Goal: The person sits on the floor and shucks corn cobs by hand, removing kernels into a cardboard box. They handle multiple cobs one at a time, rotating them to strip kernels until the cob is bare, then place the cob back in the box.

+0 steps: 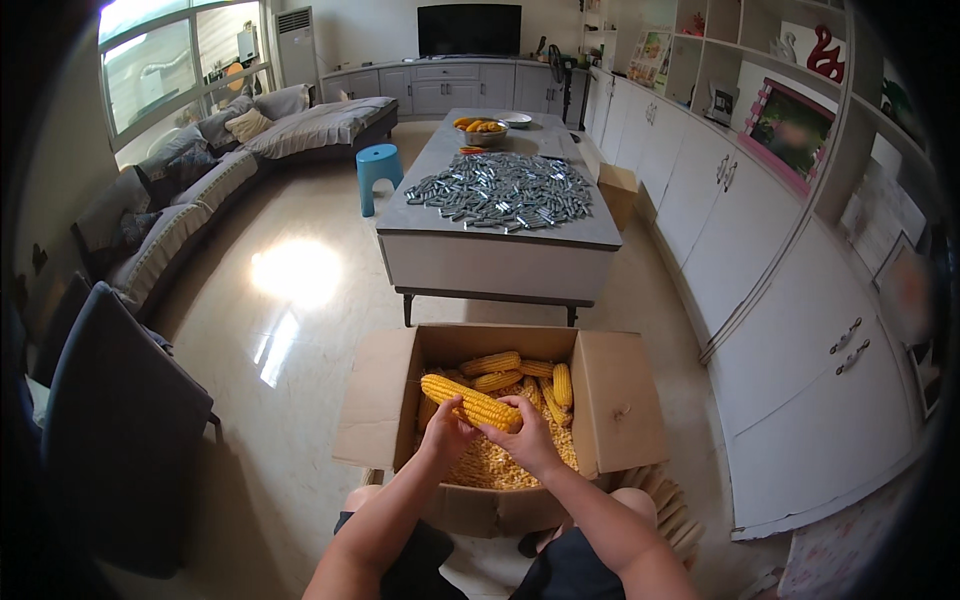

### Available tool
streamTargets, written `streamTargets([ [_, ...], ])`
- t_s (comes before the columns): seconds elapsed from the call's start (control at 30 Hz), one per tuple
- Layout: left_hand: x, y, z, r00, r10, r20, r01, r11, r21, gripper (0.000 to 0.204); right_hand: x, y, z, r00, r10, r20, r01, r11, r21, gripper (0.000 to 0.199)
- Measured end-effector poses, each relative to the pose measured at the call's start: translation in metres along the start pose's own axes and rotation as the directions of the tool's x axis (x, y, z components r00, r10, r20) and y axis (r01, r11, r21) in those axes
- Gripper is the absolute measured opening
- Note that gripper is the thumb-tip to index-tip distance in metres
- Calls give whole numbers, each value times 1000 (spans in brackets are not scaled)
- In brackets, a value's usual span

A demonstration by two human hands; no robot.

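Between my two hands I hold a yellow corn cob (465,399), tilted with its left end higher, above an open cardboard box (497,500). My left hand (447,432) is closed under the cob's middle. At its lower right end, my right hand (525,438) grips the cob with the thumb along its near side. Loose corn kernels (495,468) cover the bottom of the box. Several more whole cobs (492,366) lie on the kernels along the far side and far right corner of the box.
Beyond the box stands a grey-topped table (400,215) with a pile of small metallic cylinders (505,190) and a bowl of cobs (482,132). A blue stool (378,175) is left of it. Bare cobs (670,510) lie by my right knee. A dark chair (120,420) stands left.
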State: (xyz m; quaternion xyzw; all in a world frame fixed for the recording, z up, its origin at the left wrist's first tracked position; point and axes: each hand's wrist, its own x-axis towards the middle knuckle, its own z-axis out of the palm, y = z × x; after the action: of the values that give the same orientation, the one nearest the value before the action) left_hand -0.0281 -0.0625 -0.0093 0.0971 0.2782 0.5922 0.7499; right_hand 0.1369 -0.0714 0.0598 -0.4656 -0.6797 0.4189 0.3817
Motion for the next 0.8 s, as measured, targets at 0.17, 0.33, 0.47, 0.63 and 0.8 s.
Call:
streamTargets([
  [0.17,-22,26,26,992,-78,-100,120,837,534,33,15,1,-18,992,-37,-124,48,995,89,43],
  [0.33,-20,34,7,818,498,287,-339,14,941,54,27,6,-39,1000,-3,-19,6,980,198,45],
  [0.47,-32,27,21,922,76,380,-372,453,811,67,27,-3,-41,978,12,208,-77,949,305,46],
  [0.63,-42,35,44,933,-311,181,8,522,853,55,33,9,-31,921,-42,386,-117,917,380,50],
  [0.8,-43,7,47,975,34,219,-203,526,826,56,43,12,-19,948,-57,314,-100,882,460,43],
])
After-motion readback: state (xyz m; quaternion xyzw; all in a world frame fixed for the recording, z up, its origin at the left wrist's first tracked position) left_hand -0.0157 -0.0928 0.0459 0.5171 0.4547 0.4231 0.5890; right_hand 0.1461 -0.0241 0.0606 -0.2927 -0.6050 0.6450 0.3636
